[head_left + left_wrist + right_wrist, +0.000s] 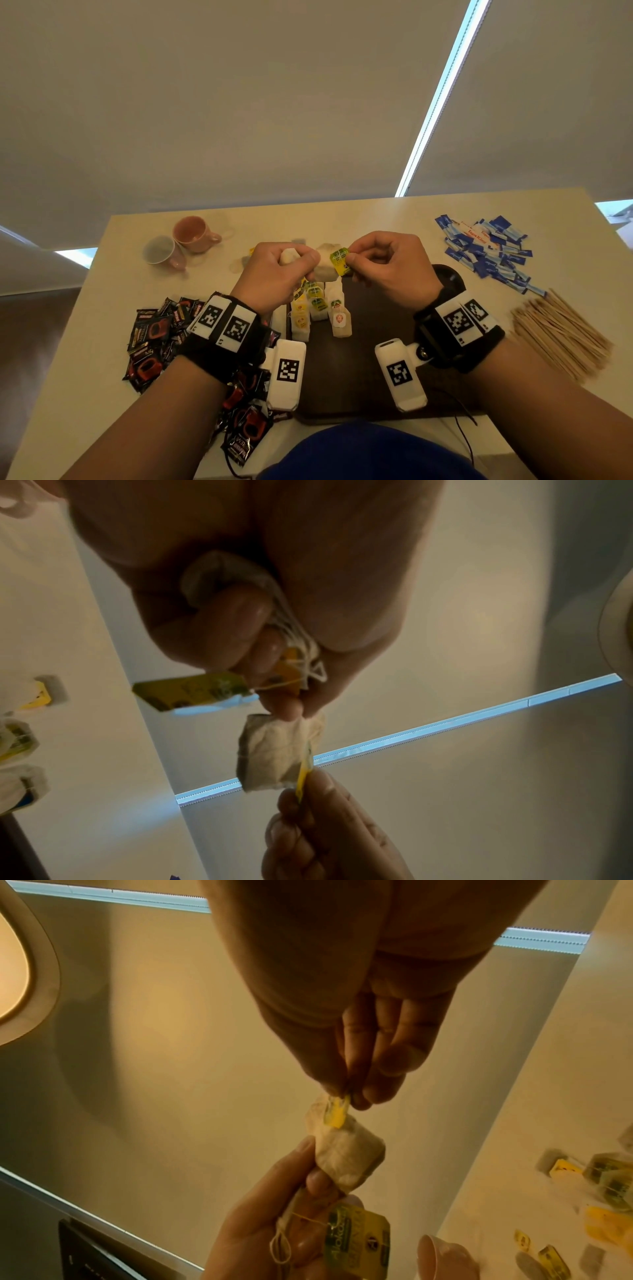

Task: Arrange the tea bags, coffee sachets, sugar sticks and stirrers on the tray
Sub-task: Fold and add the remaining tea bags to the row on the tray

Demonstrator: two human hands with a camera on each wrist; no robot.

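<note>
tea bags [323,265] look like soft crinkly paper, coffee sachets [150,337] shiny foil, stirrers [561,334] bare wood, cups [195,233] glossy ceramic, table [376,212] matt.

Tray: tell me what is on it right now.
A few tea bags stand in short rows at the tray's far left. The wrists and their cameras cover parts of it, so anything under them cannot be seen.

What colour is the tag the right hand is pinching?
Green and yellow tag, clearest in the head view.

cream table [394,212]: two pink cups [183,244], coffee sachets [156,337], dark tray [376,342], sugar sticks [488,251], stirrers [561,334].
</note>
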